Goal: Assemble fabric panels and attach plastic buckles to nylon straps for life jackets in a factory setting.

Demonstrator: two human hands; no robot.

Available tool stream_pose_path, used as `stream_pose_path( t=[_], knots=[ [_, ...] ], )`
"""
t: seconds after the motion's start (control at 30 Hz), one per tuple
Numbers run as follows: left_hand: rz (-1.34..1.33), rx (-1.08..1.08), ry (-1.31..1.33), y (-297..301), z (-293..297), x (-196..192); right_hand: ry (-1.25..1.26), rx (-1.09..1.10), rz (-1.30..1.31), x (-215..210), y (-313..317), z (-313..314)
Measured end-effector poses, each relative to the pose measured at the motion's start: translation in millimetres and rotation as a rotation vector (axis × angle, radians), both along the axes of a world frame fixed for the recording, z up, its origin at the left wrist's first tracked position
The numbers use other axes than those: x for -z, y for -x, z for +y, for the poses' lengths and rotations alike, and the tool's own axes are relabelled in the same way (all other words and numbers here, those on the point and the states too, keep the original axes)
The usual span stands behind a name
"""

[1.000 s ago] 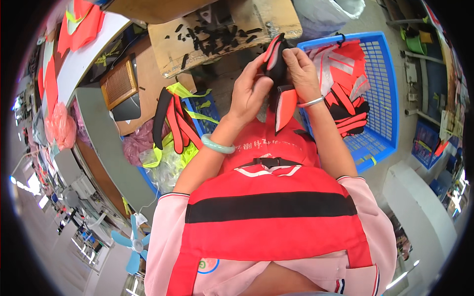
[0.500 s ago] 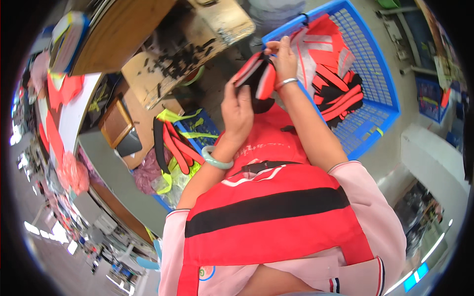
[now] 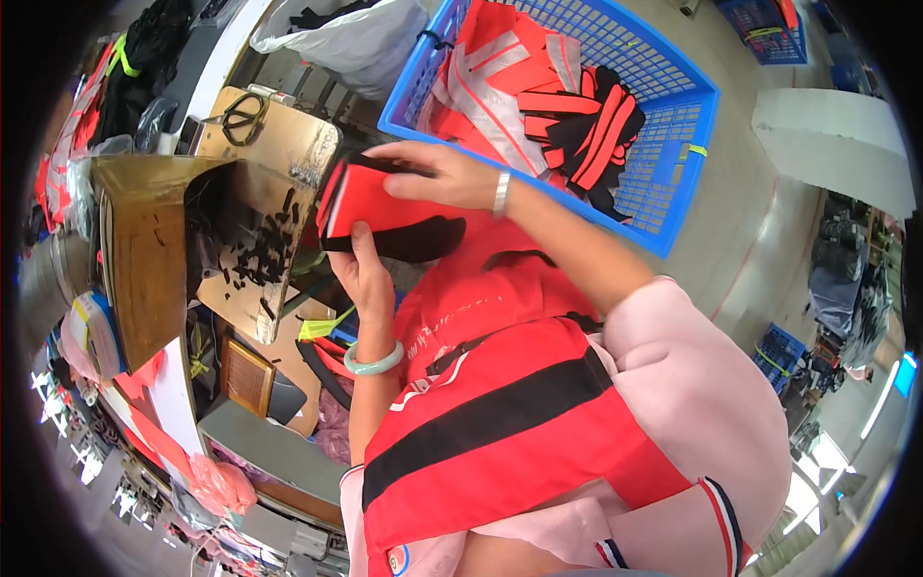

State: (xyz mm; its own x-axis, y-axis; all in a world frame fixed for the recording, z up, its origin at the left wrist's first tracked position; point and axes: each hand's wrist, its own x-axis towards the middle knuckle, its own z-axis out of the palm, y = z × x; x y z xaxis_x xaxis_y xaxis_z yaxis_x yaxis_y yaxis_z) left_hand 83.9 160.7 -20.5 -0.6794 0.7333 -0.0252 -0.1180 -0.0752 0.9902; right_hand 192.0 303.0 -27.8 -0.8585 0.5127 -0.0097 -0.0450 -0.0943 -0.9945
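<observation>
Red-orange and black fabric pieces [image 3: 363, 197], folded together with a pale edge showing, are in both my hands above my lap. My left hand [image 3: 363, 274] grips the lower left part, its thumb pressed on the front and its other fingers hidden behind. My right hand [image 3: 437, 178] holds the upper edge, thumb on the red face. A dark flap of the fabric hangs to the right. Beyond my right forearm a blue plastic basket [image 3: 678, 178] holds red and grey pieces [image 3: 490, 67] and red and black strips [image 3: 596, 135].
At left, a worktable [image 3: 219, 290] carries small black scraps [image 3: 264, 245]; black-handled scissors [image 3: 242, 117] lie farther back. A white sack [image 3: 351, 48] stands behind the basket. A brown panel [image 3: 144, 274] rises at far left. Near my left forearm is a wooden frame [image 3: 248, 373].
My hands have moved left with the fabric, from beside the basket to near the worktable. The fabric has turned, showing a broad red face. My view has swung to the right.
</observation>
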Motion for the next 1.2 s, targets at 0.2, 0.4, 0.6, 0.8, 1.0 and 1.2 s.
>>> stream_pose_path(
  t=[0.2, 0.4, 0.6, 0.8, 1.0, 1.2],
  knots=[
    [0.073, 0.362, -0.088, -40.0, 28.9, -40.6, -0.247, -0.176, -0.326, -69.9, -72.4, 36.8],
    [0.452, 0.554, 0.123, -27.8, 32.0, -15.0, -0.376, 0.302, -0.363, -100.7, -161.3, 78.4],
    [0.459, 0.506, 0.647, 16.9, -79.2, 78.9, -0.806, 0.273, -0.724, -8.7, -280.3, 119.4],
    [0.091, 0.158, 0.934, 45.2, -204.4, 143.8, -0.073, -0.233, -1.257, 121.4, -356.8, 61.2],
    [-0.001, -0.112, 1.145, 74.4, -291.6, 164.2, 0.045, -0.366, -1.050, 151.7, -249.1, 23.1],
    [0.093, -0.467, 1.299, 116.1, -376.5, 208.8, -0.110, -0.203, -1.174, 99.2, -127.9, -5.6]
  ],
)
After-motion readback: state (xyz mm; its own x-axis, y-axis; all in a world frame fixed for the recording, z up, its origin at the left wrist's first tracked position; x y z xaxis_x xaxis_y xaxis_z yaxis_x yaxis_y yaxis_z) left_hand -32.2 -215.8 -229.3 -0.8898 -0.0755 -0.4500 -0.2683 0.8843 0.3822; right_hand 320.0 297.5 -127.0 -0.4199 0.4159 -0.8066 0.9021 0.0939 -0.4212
